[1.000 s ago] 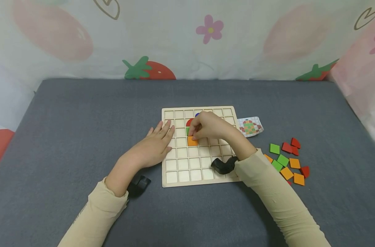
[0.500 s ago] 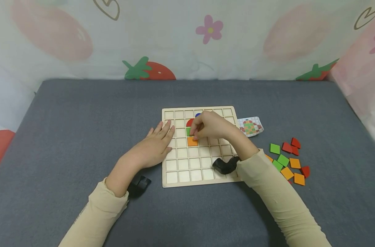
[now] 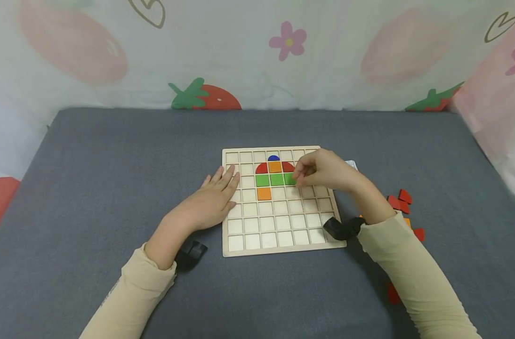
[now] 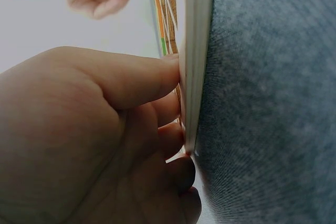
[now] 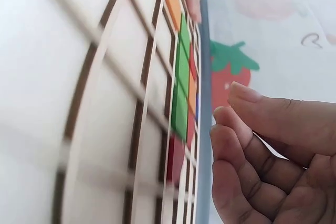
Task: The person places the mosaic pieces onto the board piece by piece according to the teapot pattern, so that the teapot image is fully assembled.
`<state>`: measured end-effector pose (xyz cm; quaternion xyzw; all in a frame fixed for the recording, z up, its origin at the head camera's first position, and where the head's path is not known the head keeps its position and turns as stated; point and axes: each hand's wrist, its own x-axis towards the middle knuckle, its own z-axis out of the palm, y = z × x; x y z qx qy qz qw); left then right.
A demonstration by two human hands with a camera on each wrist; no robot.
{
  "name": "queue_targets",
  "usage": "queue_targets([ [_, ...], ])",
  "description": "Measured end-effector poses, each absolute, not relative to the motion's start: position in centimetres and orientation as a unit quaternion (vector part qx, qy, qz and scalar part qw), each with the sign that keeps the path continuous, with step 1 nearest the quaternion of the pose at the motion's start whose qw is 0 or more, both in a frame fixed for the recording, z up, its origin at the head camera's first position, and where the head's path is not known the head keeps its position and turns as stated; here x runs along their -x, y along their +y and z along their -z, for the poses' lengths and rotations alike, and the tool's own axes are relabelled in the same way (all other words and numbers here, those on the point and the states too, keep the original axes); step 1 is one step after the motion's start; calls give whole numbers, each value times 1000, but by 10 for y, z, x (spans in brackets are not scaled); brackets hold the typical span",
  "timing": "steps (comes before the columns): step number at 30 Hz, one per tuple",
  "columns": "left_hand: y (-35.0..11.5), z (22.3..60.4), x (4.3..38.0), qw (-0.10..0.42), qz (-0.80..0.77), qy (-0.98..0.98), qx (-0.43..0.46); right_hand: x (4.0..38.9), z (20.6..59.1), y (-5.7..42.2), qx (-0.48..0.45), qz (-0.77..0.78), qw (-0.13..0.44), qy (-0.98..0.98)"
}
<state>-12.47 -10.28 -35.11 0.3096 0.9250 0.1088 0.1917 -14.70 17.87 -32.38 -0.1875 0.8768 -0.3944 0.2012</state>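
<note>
My left hand [image 3: 213,197] rests with spread fingers on the left edge of the wooden grid board [image 3: 251,240]; the left wrist view shows its thumb [image 4: 152,80] against the rim. My right hand [image 3: 325,169] hovers at the board's right part, fingers bent and holding nothing in the right wrist view. Beside its fingertips is a row of green square tiles [image 3: 276,180], with a dark red piece [image 5: 175,158] past the row's end. Above are an orange tile [image 3: 275,167] between red quarter pieces [image 3: 261,168] and a blue piece [image 3: 273,158]. Another orange tile [image 3: 263,193] sits below.
A printed card [image 3: 351,164] pokes out behind my right hand. Loose red pieces [image 3: 399,202] lie right of the board, partly covered by my right arm. One red piece [image 3: 392,293] lies nearer me. Grey cloth [image 3: 113,155] covers the table.
My right hand has left the lower orange tile and moved right, uncovering the upper tiles. It now covers most of the card and its arm hides more loose pieces. My left hand stays put.
</note>
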Motion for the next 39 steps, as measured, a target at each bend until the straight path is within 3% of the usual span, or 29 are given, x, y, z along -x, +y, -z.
queue_targets([
  [14,-108,351,126,193,-114,922,-316,114,316,249,116,358,183,908],
  [39,-108,345,125,202,-115,920,-315,93,334,320,30,377,224,898],
])
